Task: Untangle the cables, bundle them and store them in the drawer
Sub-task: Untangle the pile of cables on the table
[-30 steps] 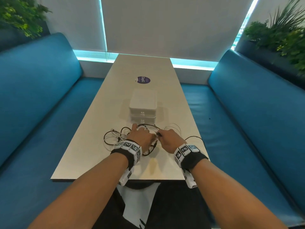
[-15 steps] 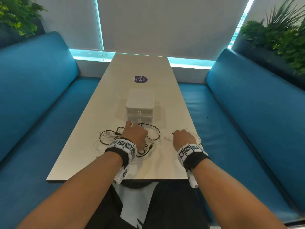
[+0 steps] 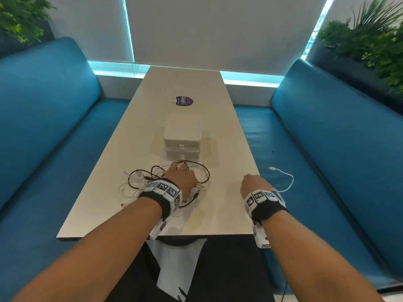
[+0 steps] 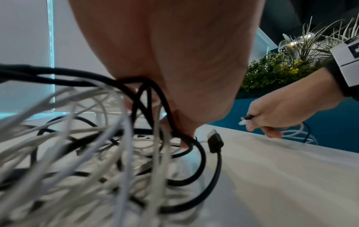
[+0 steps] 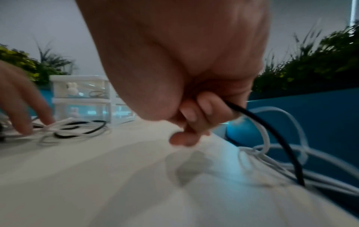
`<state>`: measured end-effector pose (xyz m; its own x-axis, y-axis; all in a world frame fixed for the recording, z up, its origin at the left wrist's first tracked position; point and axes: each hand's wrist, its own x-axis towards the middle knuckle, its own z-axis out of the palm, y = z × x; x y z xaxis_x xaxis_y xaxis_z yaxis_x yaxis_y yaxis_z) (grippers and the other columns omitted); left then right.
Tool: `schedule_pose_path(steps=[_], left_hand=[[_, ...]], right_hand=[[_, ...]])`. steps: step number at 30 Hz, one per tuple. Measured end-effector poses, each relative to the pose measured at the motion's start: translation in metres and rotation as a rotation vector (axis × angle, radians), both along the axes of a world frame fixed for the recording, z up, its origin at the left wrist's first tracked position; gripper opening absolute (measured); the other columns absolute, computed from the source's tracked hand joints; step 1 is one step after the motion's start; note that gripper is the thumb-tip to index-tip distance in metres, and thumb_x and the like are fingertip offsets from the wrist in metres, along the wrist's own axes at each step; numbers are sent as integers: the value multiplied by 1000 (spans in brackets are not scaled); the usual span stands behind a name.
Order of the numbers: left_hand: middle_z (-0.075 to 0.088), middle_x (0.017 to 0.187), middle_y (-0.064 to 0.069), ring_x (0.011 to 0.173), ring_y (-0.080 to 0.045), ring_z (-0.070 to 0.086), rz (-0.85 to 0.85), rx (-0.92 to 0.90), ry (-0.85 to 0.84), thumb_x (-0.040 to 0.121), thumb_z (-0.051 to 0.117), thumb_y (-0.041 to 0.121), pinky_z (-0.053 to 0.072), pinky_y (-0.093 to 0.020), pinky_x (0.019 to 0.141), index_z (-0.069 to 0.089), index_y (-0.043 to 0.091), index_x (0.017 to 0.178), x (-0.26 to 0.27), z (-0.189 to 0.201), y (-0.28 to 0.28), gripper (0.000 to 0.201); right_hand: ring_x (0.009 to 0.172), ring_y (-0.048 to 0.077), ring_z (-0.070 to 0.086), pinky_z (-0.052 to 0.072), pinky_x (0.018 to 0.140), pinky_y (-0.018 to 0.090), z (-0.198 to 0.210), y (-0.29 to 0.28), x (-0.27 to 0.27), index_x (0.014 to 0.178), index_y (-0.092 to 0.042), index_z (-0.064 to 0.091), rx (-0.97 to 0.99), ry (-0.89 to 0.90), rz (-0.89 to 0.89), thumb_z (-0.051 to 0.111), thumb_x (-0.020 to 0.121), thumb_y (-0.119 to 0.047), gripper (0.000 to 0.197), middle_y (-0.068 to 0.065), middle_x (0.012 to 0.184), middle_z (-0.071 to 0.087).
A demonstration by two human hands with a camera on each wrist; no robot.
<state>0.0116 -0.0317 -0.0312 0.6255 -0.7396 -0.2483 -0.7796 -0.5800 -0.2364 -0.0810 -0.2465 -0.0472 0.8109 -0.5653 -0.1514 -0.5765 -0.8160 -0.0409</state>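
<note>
A tangle of black and white cables (image 3: pixel 139 182) (image 4: pixel 87 153) lies on the near part of the table. My left hand (image 3: pixel 180 171) rests on it with straight fingers (image 5: pixel 25 107) pressing the loops down, and a black USB plug (image 4: pixel 213 142) lies beside it. Near the table's right edge, my right hand (image 3: pixel 253 184) (image 5: pixel 194 119) grips a black cable (image 5: pixel 272 130) and a white cable (image 3: pixel 285 182), whose end loops out over the bench. The white two-drawer box (image 3: pixel 182 136) (image 5: pixel 81 95) stands just behind the tangle, both drawers closed.
The long pale table (image 3: pixel 196 214) runs away from me between two blue benches (image 3: pixel 43 127) (image 3: pixel 327 149). A round purple sticker (image 3: pixel 184 101) lies behind the box. Plants stand behind both bench backs.
My right hand has moved from the tangle to the table's right edge, drawing cables out with it. A white cable end now hangs over the right bench. The left hand stays on the tangle.
</note>
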Motion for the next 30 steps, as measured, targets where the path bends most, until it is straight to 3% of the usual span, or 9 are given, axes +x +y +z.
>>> schedule_pose_path(steps=[2, 6, 9, 13, 17, 21, 25, 30], left_hand=[[52, 129, -4, 126, -29, 39, 7, -39, -41, 85, 60, 23, 27, -49, 107, 63, 22, 119, -3, 3, -8, 34], [53, 132, 2, 125, -28, 39, -64, -120, -33, 87, 55, 21, 30, -47, 104, 58, 29, 129, -9, -2, -23, 43], [59, 130, 2, 126, -29, 38, -34, -58, -4, 94, 43, 23, 25, -50, 104, 55, 33, 136, -12, -11, -27, 45], [63, 121, -2, 124, -31, 41, -15, -51, -20, 97, 45, 31, 24, -51, 106, 64, 31, 122, -17, -24, -29, 32], [64, 118, -6, 121, -32, 43, 0, -105, -26, 97, 48, 34, 26, -51, 102, 61, 26, 116, -18, -31, -30, 24], [61, 114, -5, 117, -30, 44, -4, -188, -3, 95, 49, 51, 27, -50, 102, 66, 30, 106, -19, -33, -29, 30], [50, 118, -2, 118, -30, 40, -27, -216, -36, 92, 59, 29, 29, -49, 102, 68, 31, 103, -21, -33, -29, 14], [50, 115, 7, 113, -24, 40, -5, -376, -24, 88, 64, 27, 30, -44, 96, 71, 29, 92, -18, -30, -27, 8]], right_hand=[[101, 33, 64, 49, 80, 38, -2, 12, 11, 112, -11, 59, 65, -74, 20, 38, 98, -15, 26, 11, 112, 65], [98, 35, 64, 45, 74, 38, -5, 36, 27, 116, -14, 51, 157, -133, 44, 31, 103, -33, 31, 13, 109, 65], [106, 36, 62, 48, 82, 38, -9, 44, 34, 118, -9, 54, 256, -93, 24, 38, 99, -26, 30, 17, 118, 63], [113, 36, 59, 47, 88, 34, -11, 44, 35, 123, -2, 54, 367, -67, -29, 42, 97, -20, 34, 19, 127, 59], [112, 35, 60, 48, 88, 35, -12, 42, 32, 124, -1, 53, 412, -77, -69, 43, 97, -17, 33, 20, 127, 58], [115, 35, 58, 45, 85, 32, -11, 41, 31, 125, 0, 52, 464, -73, -78, 40, 99, -18, 34, 20, 128, 57], [109, 35, 60, 41, 76, 29, -16, 42, 31, 120, -1, 56, 501, -52, -53, 40, 100, -18, 31, 20, 123, 61], [109, 35, 59, 41, 80, 31, -10, 43, 31, 122, -2, 58, 596, -96, -81, 43, 95, -23, 37, 18, 122, 62]])
